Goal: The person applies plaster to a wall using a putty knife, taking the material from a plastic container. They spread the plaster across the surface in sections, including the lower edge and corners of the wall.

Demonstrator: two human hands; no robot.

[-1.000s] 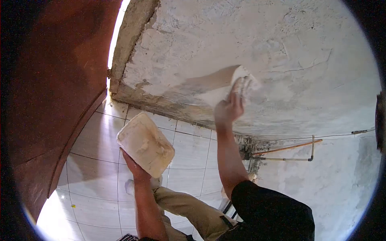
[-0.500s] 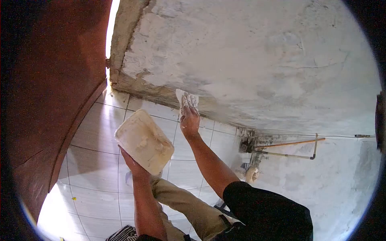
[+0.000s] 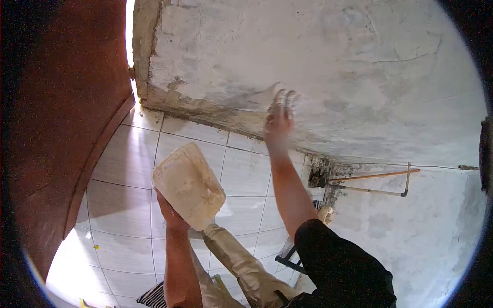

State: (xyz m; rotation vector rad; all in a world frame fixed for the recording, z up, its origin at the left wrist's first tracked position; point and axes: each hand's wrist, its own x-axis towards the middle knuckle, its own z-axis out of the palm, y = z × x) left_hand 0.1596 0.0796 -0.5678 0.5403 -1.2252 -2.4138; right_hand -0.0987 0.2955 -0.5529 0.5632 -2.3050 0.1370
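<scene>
My left hand [image 3: 173, 213] is closed on the lower left side of a pale cream tub [image 3: 163, 172], tilted so its inside faces me. Wet, beige putty [image 3: 187, 185] is smeared over that inside. My right hand [image 3: 281, 117], blurred by motion, has whitened fingers pressed towards the rough plastered wall [image 3: 318, 61]. A pale, flat putty scraper [image 3: 275, 91] is under those fingers, its outline smeared and hard to separate from the wall.
A reddish-brown door [image 3: 72, 102] stands at the left, with bright light along its edge. White tiles [image 3: 123, 205] cover the floor. Pipes [image 3: 375, 190] run along the far wall at right. A striped cloth [image 3: 152, 296] lies near my legs.
My right hand has moved right and slightly up along the wall with the scraper. The tub in my left hand has shifted only slightly.
</scene>
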